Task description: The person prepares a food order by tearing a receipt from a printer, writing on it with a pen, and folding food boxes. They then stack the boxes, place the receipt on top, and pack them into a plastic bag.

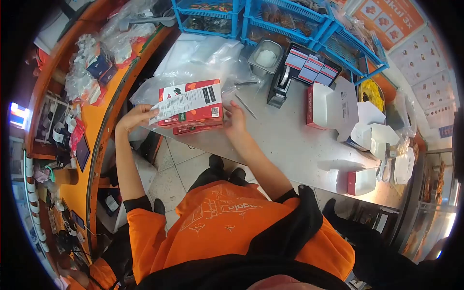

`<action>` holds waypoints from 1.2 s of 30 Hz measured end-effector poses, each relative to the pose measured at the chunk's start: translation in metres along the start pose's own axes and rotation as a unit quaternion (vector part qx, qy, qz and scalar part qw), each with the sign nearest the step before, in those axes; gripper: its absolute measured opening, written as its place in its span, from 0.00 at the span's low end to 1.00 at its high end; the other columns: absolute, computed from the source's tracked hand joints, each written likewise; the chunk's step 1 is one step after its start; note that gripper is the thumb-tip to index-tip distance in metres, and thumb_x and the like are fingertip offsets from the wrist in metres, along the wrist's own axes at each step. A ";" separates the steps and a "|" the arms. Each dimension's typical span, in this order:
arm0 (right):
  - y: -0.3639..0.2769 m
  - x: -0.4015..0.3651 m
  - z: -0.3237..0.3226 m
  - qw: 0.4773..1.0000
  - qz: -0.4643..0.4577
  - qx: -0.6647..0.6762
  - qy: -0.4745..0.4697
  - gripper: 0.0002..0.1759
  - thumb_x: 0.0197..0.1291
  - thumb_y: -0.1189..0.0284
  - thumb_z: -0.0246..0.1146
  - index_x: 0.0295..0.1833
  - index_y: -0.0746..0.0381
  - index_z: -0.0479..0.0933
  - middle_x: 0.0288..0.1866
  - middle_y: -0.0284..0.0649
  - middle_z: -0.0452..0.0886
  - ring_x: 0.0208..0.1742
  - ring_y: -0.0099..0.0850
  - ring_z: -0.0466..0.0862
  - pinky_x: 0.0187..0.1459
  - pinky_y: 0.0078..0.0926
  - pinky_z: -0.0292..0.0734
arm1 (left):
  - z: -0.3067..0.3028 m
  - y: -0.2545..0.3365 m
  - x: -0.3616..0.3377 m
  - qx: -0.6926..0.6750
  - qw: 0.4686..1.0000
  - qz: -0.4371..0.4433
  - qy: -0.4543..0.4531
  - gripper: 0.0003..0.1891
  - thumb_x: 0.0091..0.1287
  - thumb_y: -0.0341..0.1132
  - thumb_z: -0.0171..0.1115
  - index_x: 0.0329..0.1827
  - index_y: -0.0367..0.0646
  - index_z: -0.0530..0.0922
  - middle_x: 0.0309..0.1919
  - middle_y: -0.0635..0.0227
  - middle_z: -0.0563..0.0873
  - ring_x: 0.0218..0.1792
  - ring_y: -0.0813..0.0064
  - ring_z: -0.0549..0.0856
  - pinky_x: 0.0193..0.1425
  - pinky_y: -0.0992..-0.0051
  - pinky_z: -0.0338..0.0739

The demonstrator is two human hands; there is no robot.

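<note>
A red and white cardboard box (198,116) sits at the near edge of the metal counter, with a second red box (193,129) partly visible below it. Across its top lies a printed paper receipt (180,105). My left hand (137,116) pinches the left end of this receipt, over the box's left edge. On the other side, my right hand (235,119) is beside the box's right edge, fingers somewhat apart and nothing visible in them. Whether it touches the box is hard to make out. A thin metal stick-like tool (246,106) lies just right of that hand.
Clear plastic bags (208,60) lie behind the box. A metal container of white contents (266,57), a tape dispenser (279,89) and a tablet (311,66) stand further back, below blue baskets (285,24). Open boxes (321,106) occupy the right side.
</note>
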State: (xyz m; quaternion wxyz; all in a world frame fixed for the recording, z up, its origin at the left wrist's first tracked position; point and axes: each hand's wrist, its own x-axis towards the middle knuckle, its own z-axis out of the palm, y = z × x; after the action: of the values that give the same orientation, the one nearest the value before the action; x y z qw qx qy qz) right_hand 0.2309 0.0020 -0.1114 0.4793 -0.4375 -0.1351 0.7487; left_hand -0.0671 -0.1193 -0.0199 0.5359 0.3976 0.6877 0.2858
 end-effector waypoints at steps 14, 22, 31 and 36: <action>-0.133 0.055 -0.102 0.857 -0.380 -0.348 -0.011 0.11 0.48 0.66 0.73 0.30 0.63 0.86 0.43 0.47 0.79 0.47 0.43 0.78 0.51 0.39 0.71 | -0.021 -0.022 0.002 -0.210 0.969 0.123 -0.037 0.16 0.60 0.36 0.71 0.46 0.33 0.82 0.34 0.69 0.87 0.33 0.82 0.85 0.38 0.84 0.77; -0.133 0.079 -0.125 0.574 -0.445 -0.680 0.102 0.05 0.47 0.75 0.68 0.26 0.66 0.81 0.31 0.52 0.81 0.35 0.51 0.82 0.43 0.41 0.77 | -0.017 -0.020 0.044 -0.158 0.971 0.086 -0.155 0.16 0.54 0.29 0.72 0.42 0.26 0.81 0.35 0.58 0.87 0.32 0.72 0.87 0.38 0.73 0.86; -0.042 -0.061 -0.011 0.674 -0.532 -0.443 0.259 0.08 0.61 0.72 0.64 0.36 0.67 0.81 0.34 0.38 0.81 0.31 0.26 0.77 0.34 0.22 0.70 | 0.001 -0.055 0.067 -0.140 0.942 0.195 -0.236 0.10 0.63 0.32 0.67 0.39 0.31 0.85 0.29 0.65 0.87 0.30 0.77 0.86 0.37 0.77 0.81; 0.090 -0.160 0.088 0.714 -0.569 -0.386 -0.129 0.08 0.52 0.76 0.71 0.39 0.59 0.87 0.17 0.30 0.73 0.16 0.22 0.70 0.20 0.20 0.60 | -0.004 -0.041 0.064 -0.163 0.931 0.170 -0.279 0.11 0.67 0.33 0.64 0.43 0.32 0.84 0.32 0.64 0.88 0.30 0.76 0.86 0.37 0.78 0.80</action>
State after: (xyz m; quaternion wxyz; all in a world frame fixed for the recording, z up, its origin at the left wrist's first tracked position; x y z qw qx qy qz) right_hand 0.1334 -0.1577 -0.0321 0.5826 -0.3239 -0.6962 0.2663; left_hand -0.0880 -0.0856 -0.0853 0.7071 0.4794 0.3769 0.3580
